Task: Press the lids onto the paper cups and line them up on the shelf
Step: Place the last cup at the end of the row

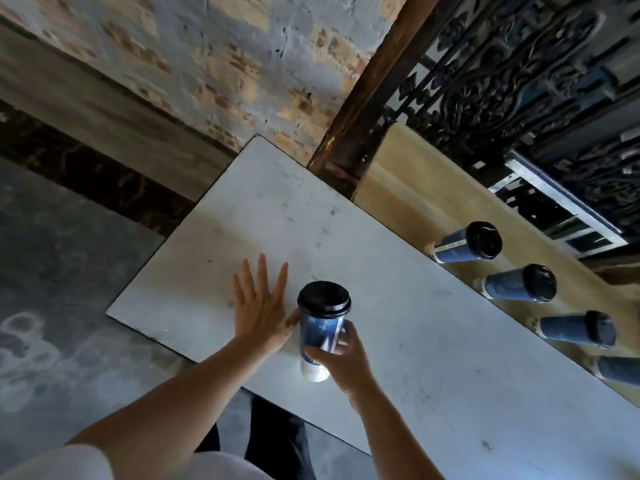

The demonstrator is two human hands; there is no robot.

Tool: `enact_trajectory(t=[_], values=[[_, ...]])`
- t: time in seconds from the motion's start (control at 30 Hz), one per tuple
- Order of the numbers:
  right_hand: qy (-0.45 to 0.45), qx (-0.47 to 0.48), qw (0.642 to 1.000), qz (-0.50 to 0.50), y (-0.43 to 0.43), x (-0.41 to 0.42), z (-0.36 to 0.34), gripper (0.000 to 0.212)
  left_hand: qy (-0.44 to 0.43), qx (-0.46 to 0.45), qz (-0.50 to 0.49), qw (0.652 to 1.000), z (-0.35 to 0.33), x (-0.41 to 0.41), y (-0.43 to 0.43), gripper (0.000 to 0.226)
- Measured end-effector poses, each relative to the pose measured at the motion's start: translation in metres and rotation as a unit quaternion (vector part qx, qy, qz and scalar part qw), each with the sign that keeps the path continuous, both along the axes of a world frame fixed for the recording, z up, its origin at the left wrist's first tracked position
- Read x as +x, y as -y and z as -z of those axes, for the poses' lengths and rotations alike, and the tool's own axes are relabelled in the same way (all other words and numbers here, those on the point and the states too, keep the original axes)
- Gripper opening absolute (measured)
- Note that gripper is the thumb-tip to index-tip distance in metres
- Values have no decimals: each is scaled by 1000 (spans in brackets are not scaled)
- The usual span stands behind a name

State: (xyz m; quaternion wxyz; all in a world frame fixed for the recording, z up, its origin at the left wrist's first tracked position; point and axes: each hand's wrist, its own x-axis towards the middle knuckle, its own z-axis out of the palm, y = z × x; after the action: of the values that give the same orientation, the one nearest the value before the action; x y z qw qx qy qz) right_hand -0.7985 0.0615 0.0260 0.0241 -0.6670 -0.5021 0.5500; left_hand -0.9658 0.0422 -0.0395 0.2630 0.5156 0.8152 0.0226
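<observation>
A blue paper cup (318, 336) with a black lid (324, 297) on it stands on the white table (433, 358). My right hand (346, 358) grips the cup's lower side. My left hand (261, 306) is spread flat with straight fingers just left of the cup, its thumb near the cup's wall. On the wooden shelf (401, 178) at the right, several lidded blue cups stand in a row: one (465, 242), a second (519, 284), a third (575, 329), and one more cut off by the frame's edge (620, 370).
A rusty post (360, 98) rises where table and shelf meet. Black ornate ironwork (519, 71) stands behind the shelf. A brick wall (207, 57) lies beyond the table. Grey floor (62, 271) lies to the left.
</observation>
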Motion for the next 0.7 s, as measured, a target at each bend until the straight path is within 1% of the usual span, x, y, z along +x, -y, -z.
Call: enact_trajectory(t=[0.07,0.17,0.23,0.33,0.47,0.53,0.7], values=[[45,24,998,-20,-7,7,3,71,14,-16,-14,1000,10,13,-5,104],[106,49,988,-103,-25,24,-3,75,26,4,-79,997,24,30,-12,114],[133,58,978,-150,-39,38,-8,72,32,14,-104,994,28,38,-15,112],[168,71,960,-211,-66,53,-22,77,9,21,-112,994,31,43,-17,104],[224,116,907,-338,-102,65,-43,77,-36,35,-114,992,35,49,-16,96],[240,139,884,-377,-122,65,-55,76,-56,57,-122,989,38,48,-18,93],[291,204,815,-457,-153,56,-80,76,-73,58,-135,986,39,51,-16,89]])
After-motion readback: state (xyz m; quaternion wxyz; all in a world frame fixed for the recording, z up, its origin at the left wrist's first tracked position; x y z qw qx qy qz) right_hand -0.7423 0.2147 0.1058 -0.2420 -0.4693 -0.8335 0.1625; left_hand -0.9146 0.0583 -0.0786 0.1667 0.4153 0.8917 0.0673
